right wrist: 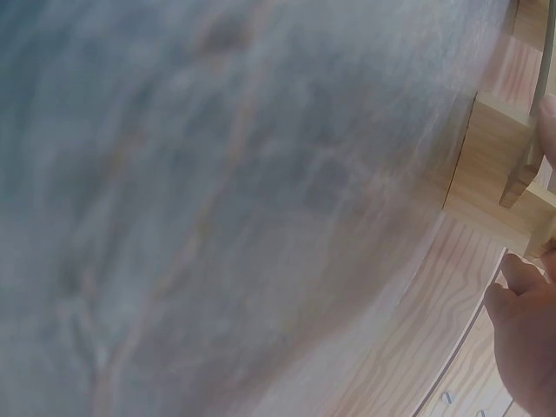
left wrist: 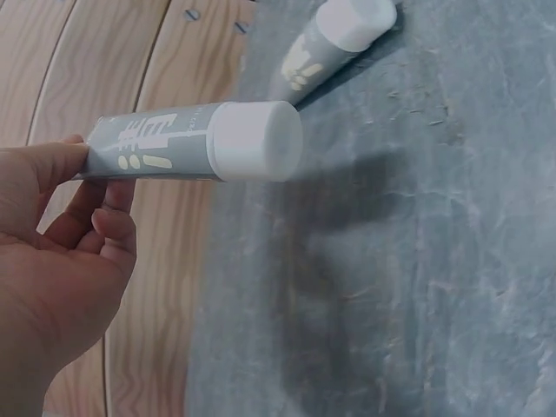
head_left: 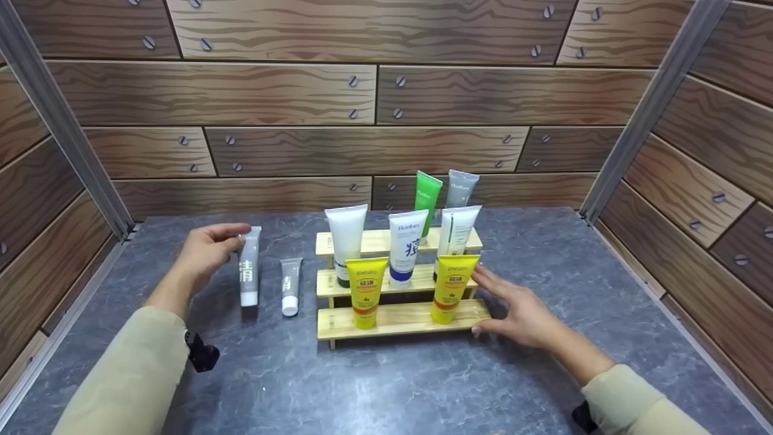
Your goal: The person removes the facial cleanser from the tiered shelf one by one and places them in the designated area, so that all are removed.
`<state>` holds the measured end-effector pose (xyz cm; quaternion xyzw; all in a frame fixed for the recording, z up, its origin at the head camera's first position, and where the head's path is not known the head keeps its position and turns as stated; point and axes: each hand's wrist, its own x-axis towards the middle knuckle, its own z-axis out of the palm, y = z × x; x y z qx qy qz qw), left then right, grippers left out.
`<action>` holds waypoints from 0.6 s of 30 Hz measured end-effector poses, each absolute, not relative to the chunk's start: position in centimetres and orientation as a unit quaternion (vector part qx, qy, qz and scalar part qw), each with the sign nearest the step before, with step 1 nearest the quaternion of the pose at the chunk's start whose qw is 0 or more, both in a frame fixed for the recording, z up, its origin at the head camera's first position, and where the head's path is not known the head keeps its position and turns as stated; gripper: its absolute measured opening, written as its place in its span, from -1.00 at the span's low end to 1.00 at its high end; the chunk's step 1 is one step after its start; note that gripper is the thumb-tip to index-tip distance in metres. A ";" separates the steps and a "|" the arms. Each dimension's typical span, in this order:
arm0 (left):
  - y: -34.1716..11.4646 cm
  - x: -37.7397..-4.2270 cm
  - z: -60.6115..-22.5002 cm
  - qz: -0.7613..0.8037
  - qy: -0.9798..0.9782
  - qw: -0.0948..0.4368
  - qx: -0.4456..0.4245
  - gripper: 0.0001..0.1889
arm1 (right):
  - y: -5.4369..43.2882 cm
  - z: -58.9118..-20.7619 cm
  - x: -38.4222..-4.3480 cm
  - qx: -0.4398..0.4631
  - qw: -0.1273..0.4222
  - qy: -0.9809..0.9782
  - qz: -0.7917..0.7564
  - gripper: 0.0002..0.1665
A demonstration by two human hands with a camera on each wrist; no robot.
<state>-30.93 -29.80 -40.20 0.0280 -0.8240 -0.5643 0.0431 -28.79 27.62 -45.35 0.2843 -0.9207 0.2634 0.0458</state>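
My left hand (head_left: 208, 254) pinches a grey tube (head_left: 249, 272) by its flat crimped end, with the white cap hanging down. In the left wrist view, thumb and fingers hold that end and the cap is above the table. A smaller grey tube (head_left: 291, 287) with a white cap lies beside it on the table. At the right end of a three-step wooden rack (head_left: 404, 317), my right hand (head_left: 522, 314) grips the side, thumb at the lowest step and fingers farther back. The right wrist view shows only part of this grip.
Two yellow tubes, left (head_left: 365, 296) and right (head_left: 453, 293), stand on the lowest step. White tubes (head_left: 406, 241) fill the middle step. A green tube (head_left: 427, 193) and a grey-blue tube (head_left: 461, 190) stand on top. Wood-patterned walls (head_left: 290, 96) surround the grey marbled table (head_left: 386, 393).
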 end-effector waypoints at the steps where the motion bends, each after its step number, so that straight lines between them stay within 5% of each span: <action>1: -29.7 -31.0 -40.4 -0.564 -0.824 0.042 0.028 -0.56 | 27.6 -45.3 -28.8 0.284 0.046 -0.921 0.263 0.23; 18: -28.6 -31.3 -43.1 -0.552 -0.833 0.035 0.030 -0.58 | 27.7 -45.3 -28.7 0.283 0.041 -0.922 0.263 0.24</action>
